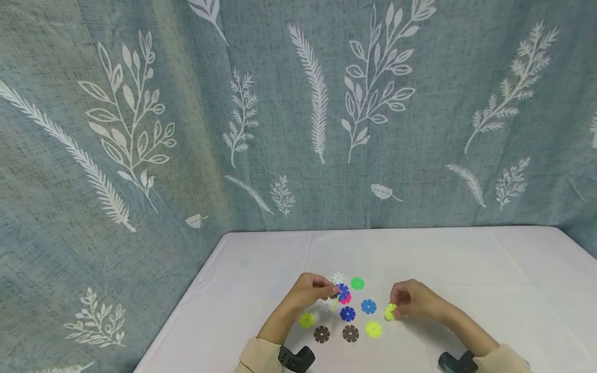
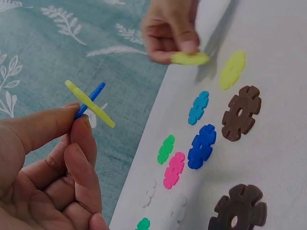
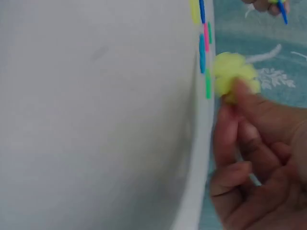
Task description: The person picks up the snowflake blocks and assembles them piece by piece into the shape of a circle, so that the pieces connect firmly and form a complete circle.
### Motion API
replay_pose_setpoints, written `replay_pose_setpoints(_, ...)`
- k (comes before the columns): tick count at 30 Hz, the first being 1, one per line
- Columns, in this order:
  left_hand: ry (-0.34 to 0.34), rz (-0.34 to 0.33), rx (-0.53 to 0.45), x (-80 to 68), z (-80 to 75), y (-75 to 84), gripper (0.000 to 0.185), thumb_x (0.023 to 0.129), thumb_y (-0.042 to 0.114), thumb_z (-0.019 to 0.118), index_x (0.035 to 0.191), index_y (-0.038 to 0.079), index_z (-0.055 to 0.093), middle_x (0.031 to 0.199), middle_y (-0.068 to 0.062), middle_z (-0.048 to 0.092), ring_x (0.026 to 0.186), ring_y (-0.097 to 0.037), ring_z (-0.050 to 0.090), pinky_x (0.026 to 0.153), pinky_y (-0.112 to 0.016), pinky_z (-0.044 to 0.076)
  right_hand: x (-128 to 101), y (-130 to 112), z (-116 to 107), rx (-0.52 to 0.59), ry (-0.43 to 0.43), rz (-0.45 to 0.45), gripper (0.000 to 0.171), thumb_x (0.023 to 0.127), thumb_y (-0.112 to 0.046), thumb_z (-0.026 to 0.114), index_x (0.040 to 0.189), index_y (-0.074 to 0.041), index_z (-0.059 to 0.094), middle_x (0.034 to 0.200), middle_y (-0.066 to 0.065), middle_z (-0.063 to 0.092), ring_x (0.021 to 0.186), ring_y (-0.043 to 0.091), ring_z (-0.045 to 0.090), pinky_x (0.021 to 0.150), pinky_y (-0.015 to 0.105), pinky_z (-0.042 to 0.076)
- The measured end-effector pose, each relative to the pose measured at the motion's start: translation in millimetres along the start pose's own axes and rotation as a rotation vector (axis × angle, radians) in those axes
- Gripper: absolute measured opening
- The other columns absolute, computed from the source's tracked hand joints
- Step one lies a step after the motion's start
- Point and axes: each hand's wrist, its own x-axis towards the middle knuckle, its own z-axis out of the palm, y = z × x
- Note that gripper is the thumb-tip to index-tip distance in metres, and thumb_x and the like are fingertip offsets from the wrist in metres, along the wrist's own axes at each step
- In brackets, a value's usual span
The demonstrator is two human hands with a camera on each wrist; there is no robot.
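Note:
My left hand (image 1: 309, 292) pinches a blue flower-shaped disc (image 2: 98, 90) between thumb and fingertips. A yellow disc (image 2: 104, 116) is slotted crosswise into it, so the two form an X seen edge-on in the left wrist view. Off to the right, my right hand (image 1: 417, 300) holds another yellow flower-shaped disc (image 3: 232, 69) by its edge, between thumb and finger. This disc is above the white table, apart from the joined pair. Behind the left hand's pair, a pink disc (image 1: 345, 298) is partly hidden in the head view.
On the white table (image 1: 466, 259) between and below the hands lie several loose discs: brown (image 1: 351, 333), dark blue (image 1: 347, 314), light blue (image 1: 368, 306), green (image 1: 357, 283), white (image 1: 338, 278) and yellow (image 1: 373, 329). A leaf-patterned curtain (image 1: 280, 103) hangs behind the table and at its left.

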Motion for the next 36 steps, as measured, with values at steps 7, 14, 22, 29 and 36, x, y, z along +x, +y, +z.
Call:
replay_pose_setpoints(7,0.012,-0.014,-0.009,-1.6,3.3,3.0,0.024,0.081,0.018,0.067,0.086,-0.005,0.067,0.074,0.003,0.066,0.075,-0.016,0.057,0.072,-0.032,0.046,14.1,-29.8,8.8,0.055,0.157,-0.127,0.007,0.083,-0.004,0.064,0.082,-0.004,0.057,0.076,0.002,0.062,0.067,0.003,0.058,0.061,0.019,0.049)
replay_pose_setpoints(14,0.021,-0.016,-0.022,-3.5,8.2,8.4,0.024,0.081,0.019,0.068,0.085,-0.005,0.067,0.074,0.002,0.067,0.073,-0.011,0.056,0.072,-0.032,0.045,22.1,-52.7,21.9,0.005,0.255,-0.198,0.009,0.082,-0.005,0.065,0.081,-0.009,0.057,0.077,-0.001,0.064,0.071,0.003,0.059,0.065,0.019,0.050)
replay_pose_setpoints(22,0.076,-0.048,-0.014,-2.9,11.3,10.0,0.022,0.079,0.017,0.068,0.083,-0.005,0.068,0.072,0.000,0.068,0.073,-0.011,0.056,0.071,-0.030,0.043,23.0,-61.2,29.3,-0.101,0.326,-0.272,0.012,0.080,-0.004,0.067,0.079,-0.012,0.058,0.074,-0.005,0.062,0.068,0.000,0.053,0.057,0.019,0.046)
replay_pose_setpoints(29,0.192,-0.126,-0.076,-10.1,21.7,10.3,0.019,0.078,0.016,0.069,0.081,-0.002,0.068,0.074,-0.001,0.065,0.077,-0.014,0.053,0.071,-0.032,0.038,26.9,-68.8,42.2,-0.316,0.530,-0.420,0.024,0.069,0.010,0.071,0.073,-0.009,0.058,0.068,-0.005,0.058,0.062,-0.001,0.047,0.055,0.015,0.044)
replay_pose_setpoints(36,0.220,0.038,0.062,-10.2,21.2,7.5,0.020,0.078,0.015,0.070,0.077,-0.005,0.069,0.072,-0.010,0.068,0.066,-0.012,0.057,0.063,-0.025,0.045,28.7,-69.9,38.3,-0.257,0.508,-0.428,0.019,0.071,0.004,0.073,0.074,-0.011,0.061,0.070,-0.006,0.060,0.065,0.002,0.053,0.059,0.021,0.048)
